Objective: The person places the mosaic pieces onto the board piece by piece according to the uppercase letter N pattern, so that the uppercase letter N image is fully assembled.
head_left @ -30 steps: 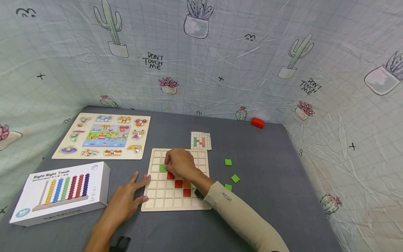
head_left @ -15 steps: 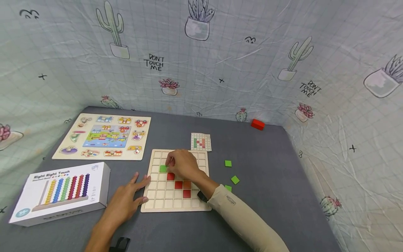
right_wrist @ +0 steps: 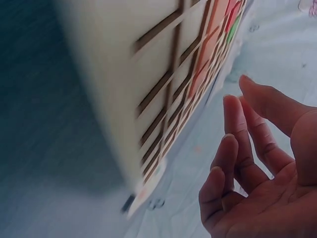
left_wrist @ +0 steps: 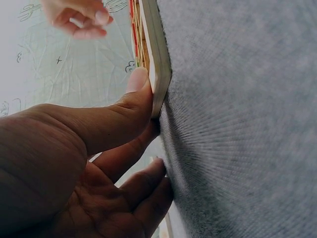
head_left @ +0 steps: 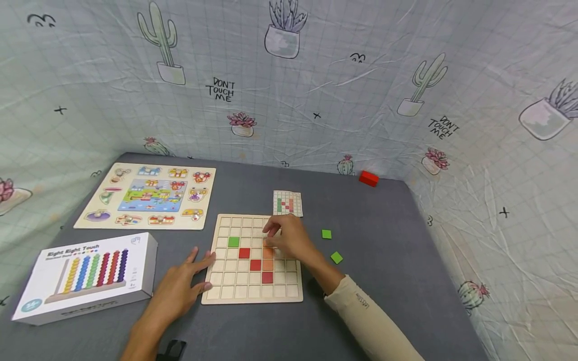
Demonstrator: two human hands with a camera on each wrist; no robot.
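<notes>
A wooden grid board (head_left: 226, 291) lies on the grey table with square tiles in some cells. One green tile (head_left: 233, 242), several red ones such as the red tile (head_left: 244, 253) and a column of orange ones such as the orange tile (head_left: 268, 264) sit in it. My left hand (head_left: 180, 283) touches the board's left edge with thumb and fingers spread. Over the board's upper right part hovers my right hand (head_left: 289, 235), partly covering the cells there. The right wrist view shows its fingers (right_wrist: 235, 116) loosely bent, apart from the thumb, with nothing between them.
Two loose green tiles, one the green tile (head_left: 326, 234), lie right of the board. A pattern card (head_left: 287, 200) is behind it. At left are a white box (head_left: 90, 271) and a picture puzzle (head_left: 149, 195). A red block (head_left: 369, 178) stands at the far right.
My right hand has left the green tile on the board and moved right, over the orange column. The green tile stays in its cell. My left hand has kept its place.
</notes>
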